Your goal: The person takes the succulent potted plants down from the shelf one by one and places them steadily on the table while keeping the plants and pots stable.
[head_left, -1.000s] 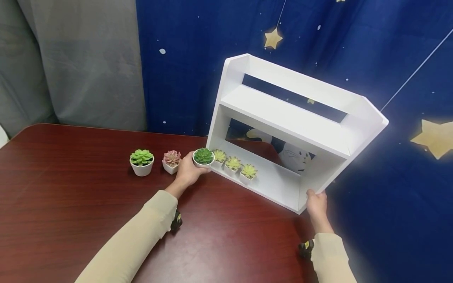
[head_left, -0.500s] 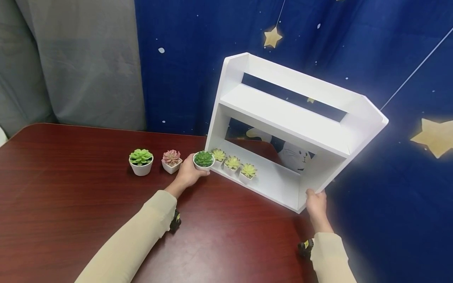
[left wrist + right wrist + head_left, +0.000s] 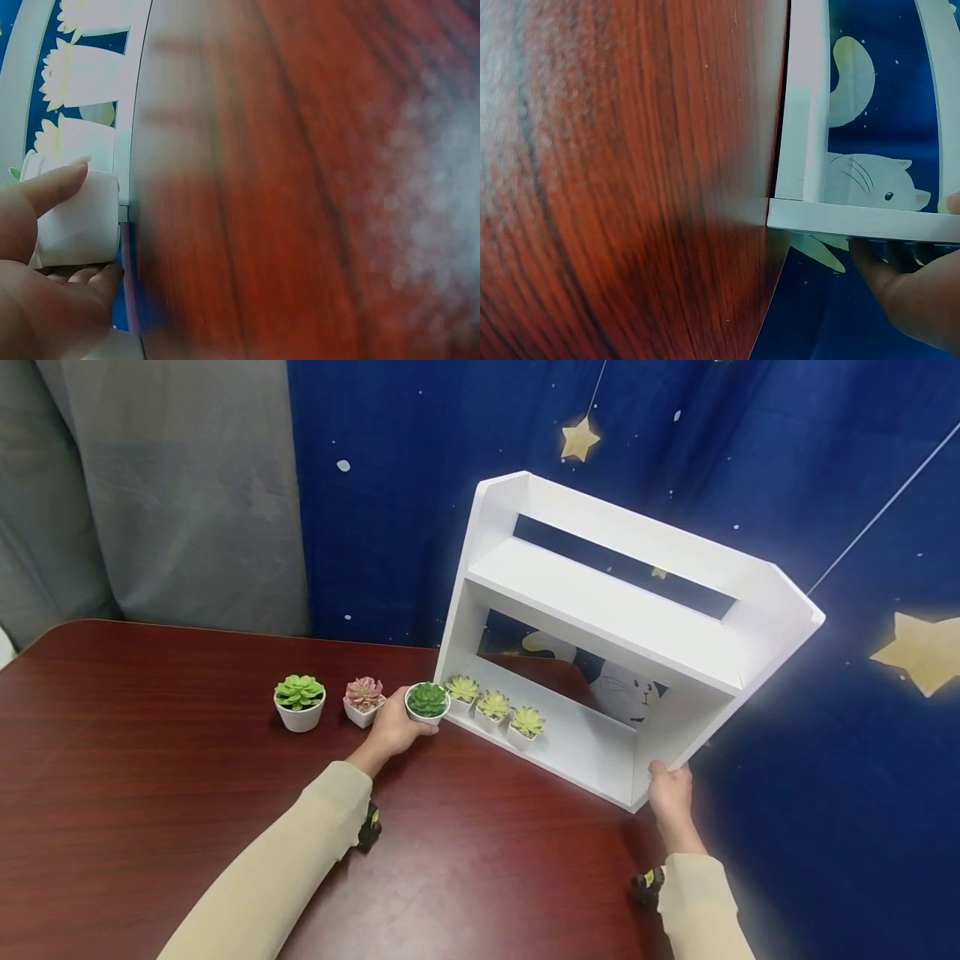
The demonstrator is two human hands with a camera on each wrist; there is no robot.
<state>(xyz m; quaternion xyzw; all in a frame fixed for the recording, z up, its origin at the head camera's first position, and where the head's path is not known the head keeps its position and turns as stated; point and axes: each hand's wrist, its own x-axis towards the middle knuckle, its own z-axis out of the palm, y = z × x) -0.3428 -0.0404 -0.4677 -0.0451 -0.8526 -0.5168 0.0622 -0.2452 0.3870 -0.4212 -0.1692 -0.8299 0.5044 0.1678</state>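
1. Dark plant (image 3: 427, 700): held in the left hand (image 3: 393, 727), between eight and nine o'clock from the middle of the shelf (image 3: 600, 602), just beside its left end. Whether it touches the shelf cannot be told.
2. The left fingers grasp its white pot (image 3: 79, 217); in the left wrist view the thumb lies across the pot's side, with the other fingers curled at the opposite side.
3. The right hand (image 3: 672, 797) is at the shelf's five o'clock corner, its fingers gripping the side panel there, bent against the outer face.
4. Three yellow plants (image 3: 492, 710) stand on the shelf's lower tier, in a row along the front edge running towards four o'clock. The first is just beside the dark plant, at its three o'clock.
5. The pink plant (image 3: 364, 702) stands on the worktop (image 3: 187, 793) at nine o'clock from the dark plant, just beside the left hand.
6. The bright plant (image 3: 300, 703) stands farther out at nine o'clock, near the pink plant.
7. A blue curtain (image 3: 405, 527) with stars hangs at twelve o'clock, behind the shelf.
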